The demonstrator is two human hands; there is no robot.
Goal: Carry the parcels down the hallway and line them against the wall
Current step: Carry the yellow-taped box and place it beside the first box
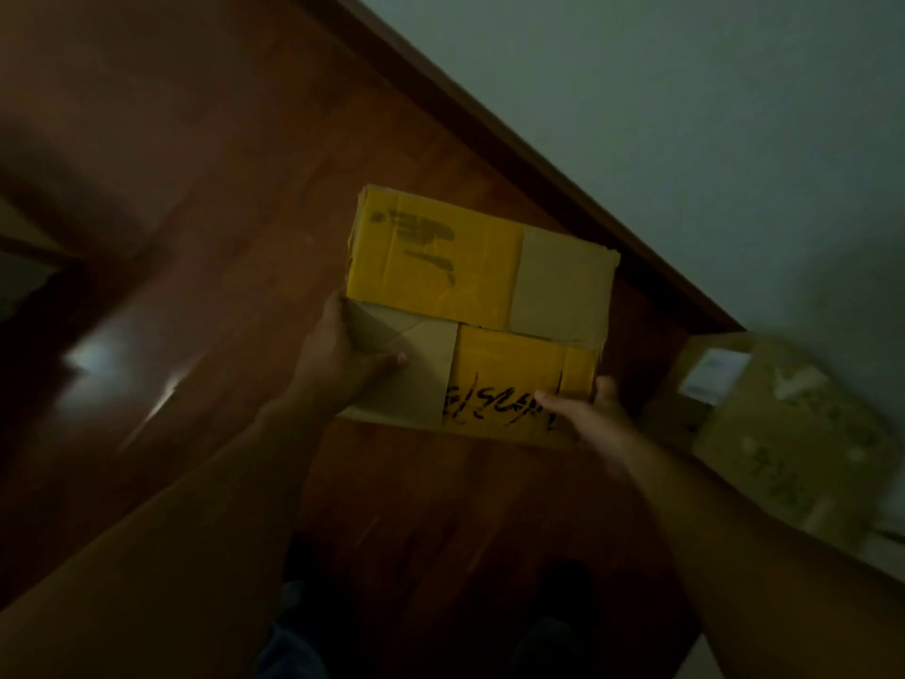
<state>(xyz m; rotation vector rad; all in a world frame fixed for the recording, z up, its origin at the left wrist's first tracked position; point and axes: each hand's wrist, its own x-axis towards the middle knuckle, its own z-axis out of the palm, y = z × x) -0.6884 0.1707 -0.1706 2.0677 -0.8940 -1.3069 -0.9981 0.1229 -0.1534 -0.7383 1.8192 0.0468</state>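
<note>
Yellow-taped cardboard parcel (pixel 477 306) sits in your grip above the wooden floor (pixel 196 188), near the baseboard (pixel 538 164) of the wall (pixel 685 115). Your left hand (pixel 338 355) clasps its left side, your right hand (pixel 587 414) its near right corner, fingers closed on it. Another cardboard box (pixel 783 433) rests against the wall.

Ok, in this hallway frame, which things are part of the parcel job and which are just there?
Part of the job:
- taped parcel, held by the left hand and right hand
- second parcel, on the floor by the wall
- wall

Just there:
- wooden floor
- skirting board
- person's feet, too dark to make out
</note>
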